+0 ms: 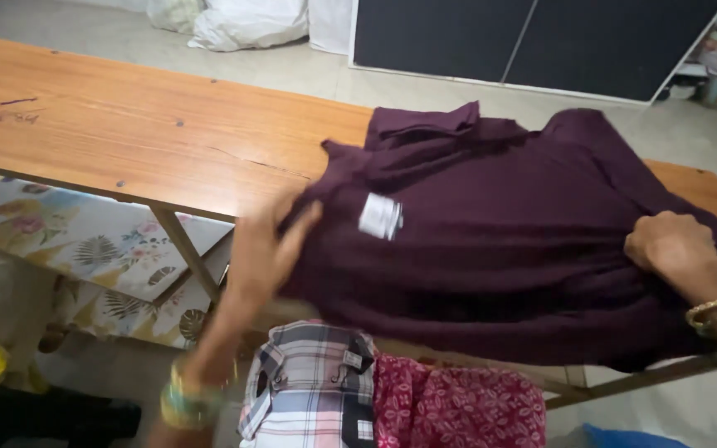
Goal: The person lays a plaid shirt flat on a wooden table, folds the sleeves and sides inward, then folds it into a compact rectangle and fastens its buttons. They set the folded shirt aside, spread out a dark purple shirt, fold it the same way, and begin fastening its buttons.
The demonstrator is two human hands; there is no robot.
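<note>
A dark purple shirt [491, 241] with a small white tag lies spread over the right part of a long wooden table [126, 133]. My left hand [263, 249] is blurred and grips the shirt's left edge at the table's near side. At the shirt's right side, my right hand [670, 245] is closed on a bunch of the fabric. Both wrists wear bangles.
A plaid shirt [309, 386] and a red floral cloth [458, 406] lie below the table's near edge. A floral-print mattress [85, 241] sits under the table at left. White sacks [246, 23] and dark cabinet doors [533, 37] stand at the back.
</note>
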